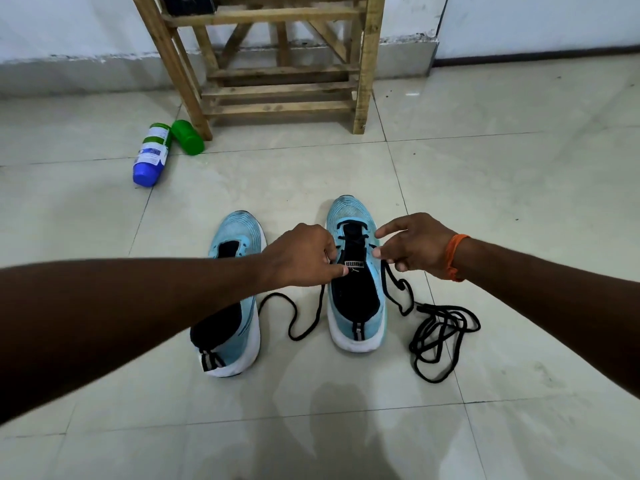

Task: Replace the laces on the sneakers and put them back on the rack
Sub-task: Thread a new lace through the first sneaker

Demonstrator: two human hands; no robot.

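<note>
Two forearms reach in from the bottom edge; one hides the middle of the left sneaker, leaving only toe and heel visible. Nearest on the floor, a tangled loose lace lies just right of the right sneaker. The left hand curls its fingers round the threaded lace beside the tongue, the pinch itself hidden under the knuckles, a slack end trailing down between the shoes. The right hand has forefinger and thumb parted, the other fingers loosely bent where the lace's other end rises; whether they grip it I cannot tell. Farther off lie a blue-capped bottle and a green bottle, then the wooden rack, cut off at the top edge.
</note>
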